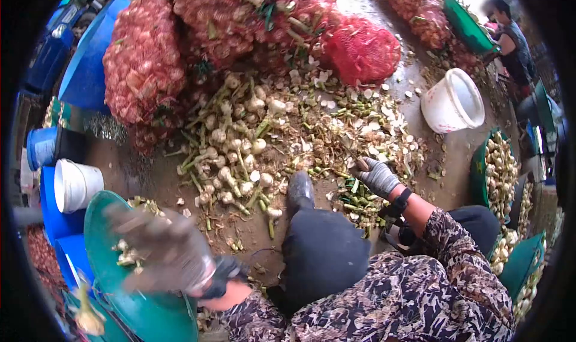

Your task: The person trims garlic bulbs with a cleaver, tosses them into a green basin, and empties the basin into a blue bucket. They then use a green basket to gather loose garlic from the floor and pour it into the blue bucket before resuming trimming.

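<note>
Garlic pile: whole garlic bulbs with stalks (237, 144) lie heaped on the floor (459, 162), ahead of the person's boot (300, 192); cut stalks and peelings (384, 117) spread along the heap's right side.
Pile edges: mesh sacks of garlic (144, 66) bound the far left side; a red mesh sack (363, 51) sits beyond the peelings.
Room on the right: mostly bare floor runs between the peelings and a white bucket (447, 105), then down toward a green tub of bulbs (501, 168).
Room on the left: a strip of floor with scattered bits separates the heap from a green basin (150, 318), its curved rim near the left forearm; a white pail (75, 186) stands just beyond.
Left hand: gloved (162, 243), over the basin, badly blurred; the fingers look spread, but whether it holds anything cannot be told.
Right hand: gloved (378, 177), fingers curled closed around a short wooden-looking handle (362, 164) at the peelings' near edge; the tool's far end is hard to make out.
Loose bulb: one garlic bulb (90, 321) shows at lower left, its support unclear.
</note>
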The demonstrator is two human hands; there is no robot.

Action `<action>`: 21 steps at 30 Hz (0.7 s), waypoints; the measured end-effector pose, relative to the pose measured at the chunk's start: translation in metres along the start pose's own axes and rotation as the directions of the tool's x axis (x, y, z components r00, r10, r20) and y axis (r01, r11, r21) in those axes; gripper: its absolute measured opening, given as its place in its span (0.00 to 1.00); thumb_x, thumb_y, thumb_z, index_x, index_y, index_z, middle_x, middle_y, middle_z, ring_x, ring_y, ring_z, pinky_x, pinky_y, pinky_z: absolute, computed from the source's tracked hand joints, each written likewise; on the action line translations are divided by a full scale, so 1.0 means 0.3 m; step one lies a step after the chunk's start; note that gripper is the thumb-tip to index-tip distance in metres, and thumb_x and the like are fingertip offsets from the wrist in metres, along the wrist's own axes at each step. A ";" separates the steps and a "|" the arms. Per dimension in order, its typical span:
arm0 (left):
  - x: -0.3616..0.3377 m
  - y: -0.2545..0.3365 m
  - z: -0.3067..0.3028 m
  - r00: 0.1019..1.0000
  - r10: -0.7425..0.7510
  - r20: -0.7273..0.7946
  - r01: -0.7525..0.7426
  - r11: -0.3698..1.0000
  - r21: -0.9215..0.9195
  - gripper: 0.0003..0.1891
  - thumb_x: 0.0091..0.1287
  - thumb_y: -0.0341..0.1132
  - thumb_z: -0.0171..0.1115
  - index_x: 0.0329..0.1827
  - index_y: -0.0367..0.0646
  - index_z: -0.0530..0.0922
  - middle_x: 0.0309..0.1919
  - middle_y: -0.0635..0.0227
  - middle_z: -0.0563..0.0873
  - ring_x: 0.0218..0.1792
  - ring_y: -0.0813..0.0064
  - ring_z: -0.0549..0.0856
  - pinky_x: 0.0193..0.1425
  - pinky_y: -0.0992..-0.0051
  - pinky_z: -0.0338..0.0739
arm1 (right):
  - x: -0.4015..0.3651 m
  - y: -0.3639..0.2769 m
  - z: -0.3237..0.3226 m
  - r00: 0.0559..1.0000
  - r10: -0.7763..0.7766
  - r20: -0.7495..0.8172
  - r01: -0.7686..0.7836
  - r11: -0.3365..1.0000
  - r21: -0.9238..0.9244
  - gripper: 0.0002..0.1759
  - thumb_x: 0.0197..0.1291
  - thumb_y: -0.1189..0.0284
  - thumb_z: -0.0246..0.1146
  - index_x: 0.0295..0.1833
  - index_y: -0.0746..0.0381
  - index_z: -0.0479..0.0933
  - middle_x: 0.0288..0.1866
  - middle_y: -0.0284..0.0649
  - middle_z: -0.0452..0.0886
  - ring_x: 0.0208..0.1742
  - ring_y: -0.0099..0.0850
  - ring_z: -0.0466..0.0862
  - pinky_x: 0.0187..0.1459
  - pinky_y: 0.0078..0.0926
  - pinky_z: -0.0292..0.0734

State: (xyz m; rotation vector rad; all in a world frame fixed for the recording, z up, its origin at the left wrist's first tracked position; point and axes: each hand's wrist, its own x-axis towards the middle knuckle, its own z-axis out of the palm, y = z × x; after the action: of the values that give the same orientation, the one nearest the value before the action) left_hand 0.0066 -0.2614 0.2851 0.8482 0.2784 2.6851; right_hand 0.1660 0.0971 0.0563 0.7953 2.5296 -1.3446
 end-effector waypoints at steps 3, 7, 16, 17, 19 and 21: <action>-0.188 -0.186 -0.429 0.718 -0.209 -0.664 0.651 0.538 0.535 0.27 0.63 0.26 0.63 0.67 0.40 0.69 0.55 0.61 0.80 0.54 0.69 0.79 0.61 0.69 0.73 | 0.003 -0.044 0.011 0.996 0.058 0.066 -0.059 0.998 0.012 0.20 0.61 0.58 0.66 0.50 0.61 0.78 0.39 0.46 0.84 0.42 0.40 0.84 0.47 0.36 0.77; -0.511 -0.346 -0.902 0.653 -0.142 -0.744 0.628 -0.448 0.636 0.31 0.60 0.37 0.71 0.66 0.41 0.72 0.53 0.53 0.83 0.52 0.59 0.83 0.59 0.64 0.77 | 0.018 -0.051 0.026 0.994 0.021 0.109 -0.009 0.995 -0.104 0.17 0.59 0.60 0.66 0.48 0.59 0.79 0.39 0.47 0.84 0.43 0.43 0.84 0.46 0.36 0.77; -0.392 -0.511 -1.032 0.451 -0.204 -0.869 0.116 -0.952 0.284 0.38 0.48 0.56 0.73 0.62 0.48 0.75 0.54 0.55 0.83 0.54 0.57 0.83 0.61 0.59 0.71 | 0.065 -0.203 0.105 0.958 0.030 0.285 0.029 0.980 -0.199 0.20 0.59 0.59 0.66 0.53 0.56 0.77 0.40 0.50 0.84 0.42 0.47 0.85 0.44 0.41 0.78; -0.405 -0.512 -1.039 0.479 -0.217 -0.850 0.136 -0.939 0.316 0.39 0.48 0.59 0.73 0.61 0.49 0.75 0.49 0.55 0.85 0.51 0.55 0.84 0.57 0.57 0.72 | 0.074 -0.233 0.108 0.944 0.008 0.329 0.074 0.969 -0.234 0.21 0.57 0.62 0.67 0.55 0.55 0.76 0.39 0.48 0.84 0.40 0.46 0.84 0.43 0.39 0.78; -0.451 -0.494 -1.067 0.546 -0.249 -0.800 0.480 -0.690 0.542 0.35 0.53 0.56 0.69 0.61 0.48 0.74 0.51 0.56 0.84 0.52 0.58 0.83 0.58 0.58 0.73 | 0.095 -0.253 0.130 0.924 -0.114 0.365 0.223 0.936 -0.274 0.22 0.55 0.64 0.68 0.56 0.53 0.75 0.36 0.47 0.83 0.38 0.46 0.84 0.41 0.40 0.78; -0.488 -0.475 -1.002 0.503 -0.361 -0.786 0.818 -0.096 0.567 0.31 0.58 0.52 0.66 0.61 0.46 0.74 0.52 0.58 0.83 0.53 0.60 0.82 0.58 0.60 0.73 | 0.105 -0.284 0.152 0.893 -0.207 0.400 0.337 0.897 -0.287 0.20 0.54 0.65 0.67 0.53 0.52 0.76 0.35 0.46 0.82 0.38 0.49 0.83 0.39 0.43 0.77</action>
State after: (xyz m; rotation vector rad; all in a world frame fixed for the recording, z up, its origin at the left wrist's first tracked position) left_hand -0.0223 -0.2066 -0.0731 0.1349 2.0158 1.3888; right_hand 0.0900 0.0336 0.0790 0.1028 2.5273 -0.9457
